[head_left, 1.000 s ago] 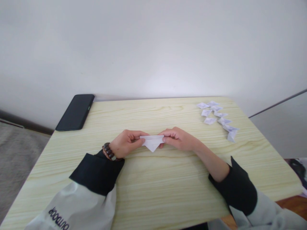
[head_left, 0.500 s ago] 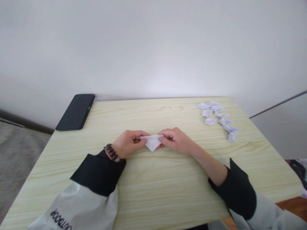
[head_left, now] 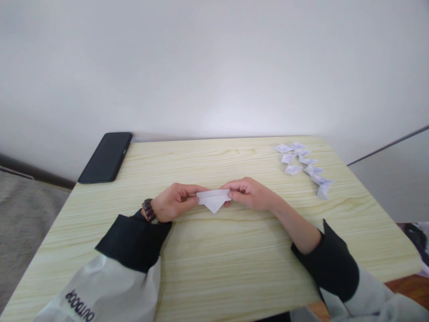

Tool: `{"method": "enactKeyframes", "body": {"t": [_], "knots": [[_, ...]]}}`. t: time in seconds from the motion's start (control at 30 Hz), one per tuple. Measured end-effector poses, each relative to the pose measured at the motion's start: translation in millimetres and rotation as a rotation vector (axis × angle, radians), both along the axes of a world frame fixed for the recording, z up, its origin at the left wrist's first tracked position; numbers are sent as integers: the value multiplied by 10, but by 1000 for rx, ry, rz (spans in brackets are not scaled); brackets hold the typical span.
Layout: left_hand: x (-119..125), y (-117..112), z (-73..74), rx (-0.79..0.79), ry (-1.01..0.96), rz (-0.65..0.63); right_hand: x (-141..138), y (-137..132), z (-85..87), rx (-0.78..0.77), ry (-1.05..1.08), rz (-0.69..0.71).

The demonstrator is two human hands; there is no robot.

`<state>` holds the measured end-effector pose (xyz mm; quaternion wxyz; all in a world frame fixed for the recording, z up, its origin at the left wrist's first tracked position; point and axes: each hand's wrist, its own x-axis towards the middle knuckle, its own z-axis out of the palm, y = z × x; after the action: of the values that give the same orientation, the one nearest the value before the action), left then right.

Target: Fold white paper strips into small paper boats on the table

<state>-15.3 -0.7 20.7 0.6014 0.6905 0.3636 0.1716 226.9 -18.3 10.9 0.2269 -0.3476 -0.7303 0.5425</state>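
Observation:
A small piece of folded white paper (head_left: 213, 199) is stretched between my two hands, over the middle of the table. It has a straight band along its top and a triangular point facing down toward me. My left hand (head_left: 176, 200) pinches its left end between thumb and fingers; a dark beaded bracelet (head_left: 149, 210) circles that wrist. At the right end, my right hand (head_left: 251, 194) pinches the paper the same way. The fingertips behind the paper are partly hidden.
Several small folded white paper pieces (head_left: 293, 170) lie in a loose cluster at the table's back right. A black phone-like device (head_left: 106, 157) rests at the back left. The light wood-grain table (head_left: 234, 259) meets a white wall (head_left: 214, 67) behind.
Both thumbs have slid outward to the ends of the paper, so more of its face and its top band shows. My left hand has shifted slightly left.

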Motion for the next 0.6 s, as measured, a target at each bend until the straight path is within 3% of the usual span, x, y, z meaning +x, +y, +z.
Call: {"method": "enactKeyframes", "body": {"t": [0.17, 0.33, 0.6], "knots": [[8, -11, -4, -11, -14, 23, -13, -12, -37, 2, 12, -54], [25, -14, -25, 117, 90, 60, -90, -55, -60, 2, -5, -156], [-5, -9, -52, 159, 34, -26, -133, -73, -29, 58, -30, -226]]}}
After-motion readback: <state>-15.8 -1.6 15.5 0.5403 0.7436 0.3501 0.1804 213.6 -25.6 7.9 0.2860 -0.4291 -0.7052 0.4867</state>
